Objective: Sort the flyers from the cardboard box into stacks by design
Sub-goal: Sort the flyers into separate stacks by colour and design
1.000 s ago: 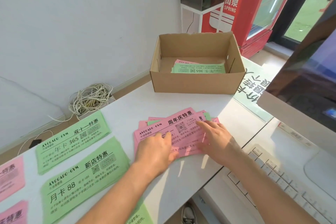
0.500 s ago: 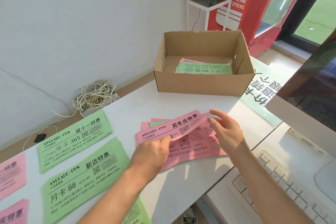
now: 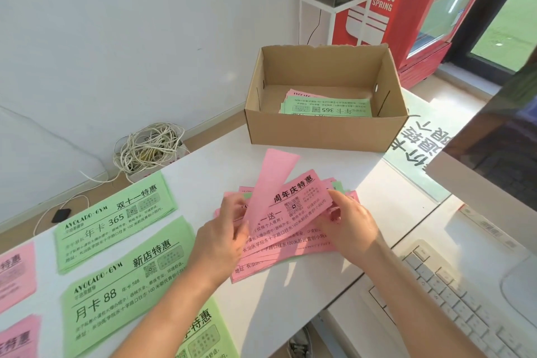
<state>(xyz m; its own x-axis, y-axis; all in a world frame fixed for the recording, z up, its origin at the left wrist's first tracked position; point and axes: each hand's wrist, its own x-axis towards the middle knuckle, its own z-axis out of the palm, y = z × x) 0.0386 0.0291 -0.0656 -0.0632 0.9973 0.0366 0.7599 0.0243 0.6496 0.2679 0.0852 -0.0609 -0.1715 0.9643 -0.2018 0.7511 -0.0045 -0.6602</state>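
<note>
On the bench (image 3: 203,171), the cardboard box (image 3: 319,131) at the back holds flyers (image 3: 325,107); a pink pile (image 3: 290,250) lies before it. My left grip (image 3: 229,227) pinches an upturned pink flyer (image 3: 273,174); my right grip (image 3: 351,224) pinches the pile's top sheet (image 3: 305,197).

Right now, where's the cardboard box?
In the head view the cardboard box sits upper centre-right, on the far part of the white table. It lies just beyond the pink flyer pile, and the red fridge stands behind it.
</note>
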